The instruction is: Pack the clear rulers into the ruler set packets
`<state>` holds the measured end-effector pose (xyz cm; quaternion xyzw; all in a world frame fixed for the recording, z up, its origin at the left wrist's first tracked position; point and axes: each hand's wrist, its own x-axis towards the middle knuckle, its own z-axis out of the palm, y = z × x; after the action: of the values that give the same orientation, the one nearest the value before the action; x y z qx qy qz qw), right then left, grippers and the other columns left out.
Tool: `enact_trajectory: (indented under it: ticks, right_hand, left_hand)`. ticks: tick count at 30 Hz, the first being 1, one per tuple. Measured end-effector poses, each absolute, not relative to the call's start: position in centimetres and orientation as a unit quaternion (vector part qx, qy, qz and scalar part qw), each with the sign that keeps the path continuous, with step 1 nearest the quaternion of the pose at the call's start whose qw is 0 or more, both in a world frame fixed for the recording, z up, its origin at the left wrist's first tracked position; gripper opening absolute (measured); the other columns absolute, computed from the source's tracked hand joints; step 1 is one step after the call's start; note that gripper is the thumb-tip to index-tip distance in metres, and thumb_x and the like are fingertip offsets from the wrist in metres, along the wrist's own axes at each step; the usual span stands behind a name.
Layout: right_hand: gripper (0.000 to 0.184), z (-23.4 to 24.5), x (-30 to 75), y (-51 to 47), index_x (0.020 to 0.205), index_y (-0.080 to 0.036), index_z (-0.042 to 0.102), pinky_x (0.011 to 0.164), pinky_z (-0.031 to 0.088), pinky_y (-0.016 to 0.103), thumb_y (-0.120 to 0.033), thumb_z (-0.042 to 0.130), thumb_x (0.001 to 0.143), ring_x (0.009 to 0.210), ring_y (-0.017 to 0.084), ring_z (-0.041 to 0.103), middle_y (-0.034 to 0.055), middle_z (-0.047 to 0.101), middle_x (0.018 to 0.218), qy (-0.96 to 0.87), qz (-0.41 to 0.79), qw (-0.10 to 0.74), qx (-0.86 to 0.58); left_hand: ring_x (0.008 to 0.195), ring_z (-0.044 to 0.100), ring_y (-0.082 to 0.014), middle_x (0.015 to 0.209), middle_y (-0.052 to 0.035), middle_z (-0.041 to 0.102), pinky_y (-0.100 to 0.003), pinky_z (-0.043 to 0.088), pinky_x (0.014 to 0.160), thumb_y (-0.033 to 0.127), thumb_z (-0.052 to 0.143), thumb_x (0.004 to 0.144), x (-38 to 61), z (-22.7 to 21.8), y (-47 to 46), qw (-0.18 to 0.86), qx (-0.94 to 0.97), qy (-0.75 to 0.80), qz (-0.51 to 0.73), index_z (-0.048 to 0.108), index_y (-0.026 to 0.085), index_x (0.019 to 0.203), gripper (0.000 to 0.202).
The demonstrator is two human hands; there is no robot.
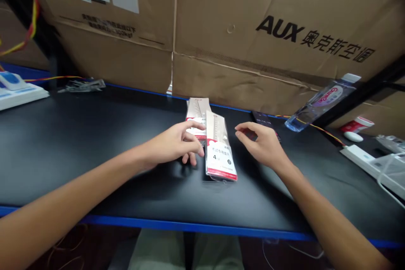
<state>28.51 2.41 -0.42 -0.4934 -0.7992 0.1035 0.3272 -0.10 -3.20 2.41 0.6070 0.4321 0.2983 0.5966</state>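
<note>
Plastic ruler packs (218, 147) lie between left hand (172, 143) and right hand (261, 145).

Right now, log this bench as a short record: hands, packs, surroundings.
Left hand: curled over rear pack, grip unclear
Right hand: open, beside front pack, apparently not touching
Rear pack: ruler set, flat on bench
Front pack: ruler set, overlapping rear pack
Bench: black, blue edge
Nearby: water bottle, mouse, AUX carton
</note>
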Motion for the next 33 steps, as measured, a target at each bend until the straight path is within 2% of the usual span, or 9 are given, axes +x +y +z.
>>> enact_trajectory:
  ticks: [2,5,9,15,21,25,28,31,33]
  right_hand:
    - [0.022,0.0,29.6,3.5,0.105,-0.018,0.074,0.086,0.051,0.039,-0.026,0.059,0.091,0.1,0.027,0.067,0.0099,0.076,0.108,-0.824,-0.007,0.267,-0.5]
    - [0.031,0.3,31.2,5.2,0.109,-0.017,0.075,0.098,0.042,0.05,-0.016,0.051,0.089,0.126,0.035,0.054,0.0123,0.074,0.122,-0.814,-0.149,0.105,-0.551]
    - [0.035,0.0,32.0,6.6,0.103,-0.017,0.077,0.099,0.037,0.054,-0.01,0.05,0.084,0.133,0.038,0.05,0.0156,0.077,0.114,-0.8,-0.194,0.021,-0.567]
    - [0.036,-0.4,32.7,6.7,0.108,-0.018,0.077,0.102,0.034,0.051,-0.017,0.047,0.089,0.128,0.033,0.057,0.0147,0.077,0.112,-0.797,-0.188,0.032,-0.573]
    - [0.033,-0.5,34.0,6.9,0.101,-0.021,0.08,0.105,0.032,0.052,-0.018,0.05,0.086,0.129,0.033,0.057,0.0116,0.077,0.114,-0.804,-0.162,0.046,-0.571]
    - [0.031,0.0,34.1,6.8,0.097,-0.021,0.08,0.104,0.035,0.05,-0.016,0.051,0.087,0.124,0.032,0.06,0.0115,0.077,0.109,-0.816,-0.151,0.066,-0.554]
    - [0.028,0.6,33.3,6.2,0.101,-0.018,0.078,0.094,0.043,0.044,-0.019,0.052,0.09,0.107,0.03,0.067,0.0107,0.078,0.103,-0.842,-0.099,0.093,-0.522]
    - [0.029,0.7,31.6,5.0,0.11,-0.016,0.075,0.084,0.05,0.037,-0.025,0.053,0.094,0.096,0.026,0.07,0.0106,0.077,0.104,-0.862,-0.01,0.175,-0.476]
    - [0.027,0.4,30.2,4.0,0.111,-0.016,0.074,0.083,0.052,0.035,-0.025,0.053,0.096,0.092,0.024,0.07,0.0108,0.076,0.105,-0.871,0.036,0.239,-0.427]
  left_hand:
    - [0.063,0.069,-0.0155,0.088,-0.0055,0.073,-0.023,0.046,0.053,0.025,0.069,0.082,-0.1,1.8,-2.9,0.561,0.635,0.448,0.284,0.054,0.017,0.13,0.051]
    - [0.058,0.065,-0.0123,0.088,-0.004,0.07,-0.022,0.043,0.051,0.028,0.066,0.083,-0.2,1.0,-2.5,0.515,0.676,0.451,0.273,0.065,0.016,0.111,0.03]
    - [0.056,0.055,-0.01,0.074,-0.0001,0.064,-0.022,0.041,0.055,0.027,0.064,0.083,-0.3,0.6,-2.3,0.4,0.735,0.464,0.29,0.071,0.016,0.095,0.018]
    - [0.055,0.048,-0.0103,0.059,0.0035,0.054,-0.023,0.036,0.055,0.025,0.064,0.084,0.0,1.3,-3.5,0.334,0.821,0.404,0.227,0.074,0.016,0.092,0.015]
    - [0.053,0.046,-0.0095,0.057,0.0041,0.051,-0.023,0.033,0.051,0.049,0.071,0.085,0.6,1.5,-4.4,0.369,0.832,0.373,0.181,0.073,0.018,0.083,0.031]
    - [0.053,0.045,-0.0096,0.058,0.0053,0.049,-0.024,0.031,0.051,0.054,0.075,0.081,0.8,1.5,-4.3,0.359,0.833,0.386,0.167,0.074,0.019,0.091,0.037]
    - [0.055,0.047,-0.0103,0.06,0.0052,0.051,-0.024,0.032,0.054,0.052,0.074,0.083,1.2,1.3,-4.3,0.33,0.843,0.393,0.159,0.073,0.02,0.096,0.035]
    - [0.059,0.051,-0.0118,0.064,0.0039,0.056,-0.025,0.034,0.058,0.047,0.066,0.09,1.7,0.9,-4.5,0.292,0.851,0.403,0.171,0.071,0.02,0.106,0.031]
    - [0.061,0.054,-0.0129,0.066,0.0034,0.058,-0.025,0.036,0.061,0.042,0.06,0.095,2.1,0.6,-4.8,0.27,0.85,0.412,0.188,0.068,0.022,0.124,0.036]
